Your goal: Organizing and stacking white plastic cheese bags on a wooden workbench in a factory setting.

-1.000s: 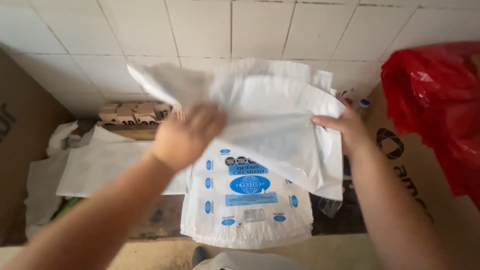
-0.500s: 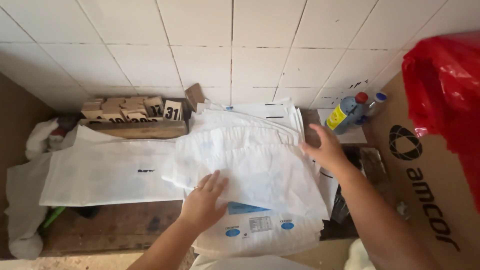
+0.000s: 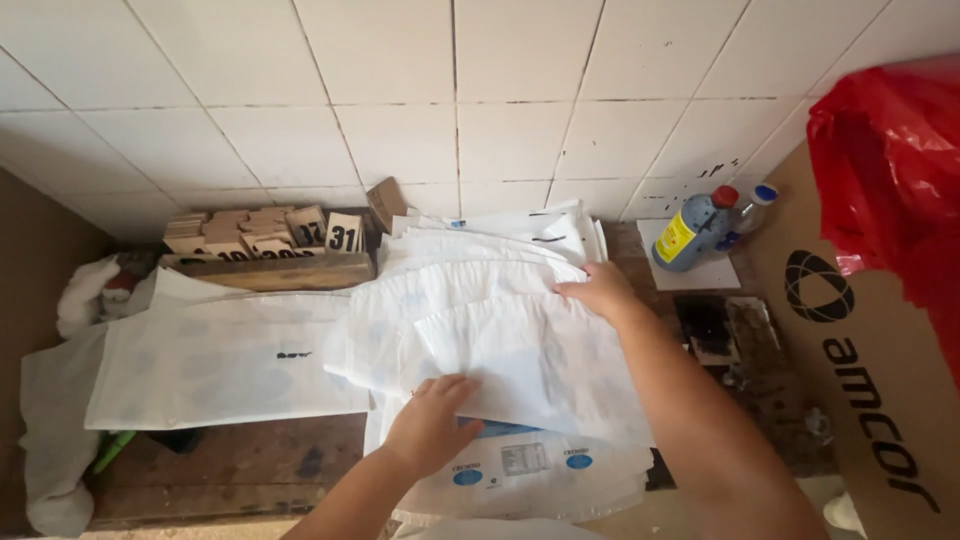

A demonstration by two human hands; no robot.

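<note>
head view looks down on a stack of white woven sacks (image 3: 500,330) spread over a dark wooden bench (image 3: 240,465) against a white tiled wall (image 3: 450,90). the left hand (image 3: 432,425) lies palm down, fingers spread and flat, on the near edge of the top sack (image 3: 520,365); it presses rather than grips. the right hand (image 3: 597,290) rests open on the far right edge of the same sack, fingers stretched out along the fold, not closed around anything. the top sack lies between the two hands, plain side up and slightly skewed on the pile. under the left hand and toward the person, a lower sack (image 3: 520,470) shows blue round prints and a small label panel. left of the left hand, another white sack (image 3: 220,365) lies flat and long across the bench, apart from the pile but just beside it. beyond that sack, a wooden tray (image 3: 270,270) holds small numbered wooden tiles (image 3: 290,232) standing on edge. beyond the right hand, more folded sacks (image 3: 500,228) reach toward the wall. right of the right hand, a blue plastic bottle (image 3: 700,228) with a yellow label and a red cap lies tipped on a white sheet. further right stands a brown cardboard box (image 3: 860,360), with a red plastic bag (image 3: 890,170) above it. white cloth (image 3: 55,440) hangs at the far left.
</note>
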